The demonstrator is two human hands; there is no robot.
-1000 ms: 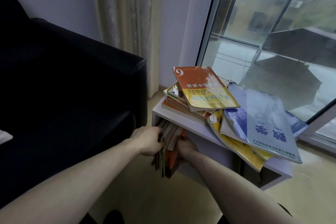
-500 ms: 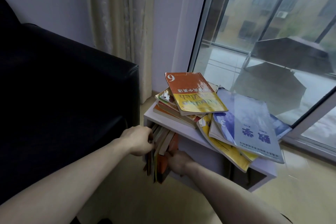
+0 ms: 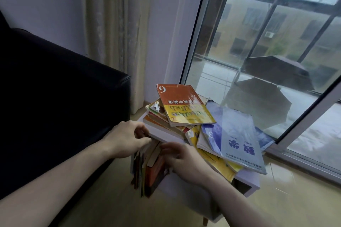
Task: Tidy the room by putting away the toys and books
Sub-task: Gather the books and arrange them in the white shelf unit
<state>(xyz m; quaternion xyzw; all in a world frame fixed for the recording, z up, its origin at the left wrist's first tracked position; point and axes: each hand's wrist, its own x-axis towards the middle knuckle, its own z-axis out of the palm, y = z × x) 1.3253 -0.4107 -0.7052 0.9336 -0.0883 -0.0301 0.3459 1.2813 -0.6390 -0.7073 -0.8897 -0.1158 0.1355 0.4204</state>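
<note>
Head view puts your left hand [image 3: 127, 139] at the front top edge of the white side table [image 3: 166, 137], fingers curled and thumb forward; it seems to pinch the tops of the upright books [image 3: 147, 169], though blur hides whether anything is actually caught. Your right hand [image 3: 184, 160] sits just right of it at the same edge, fingers loosely spread toward those books, and you cannot tell from here if it holds one. The upright books stand crammed in the table's open compartment beneath its top, leaning and poking out toward you. On the table's top lies a messy pile: an orange-and-yellow book [image 3: 182, 106] marked 6 crowns the far stack, and a pale blue book [image 3: 238, 138] overhangs the right side. Left of the table stands a dark sofa [image 3: 60, 97]; behind it, a curtain [image 3: 114, 29] and a window [image 3: 273, 46].
</note>
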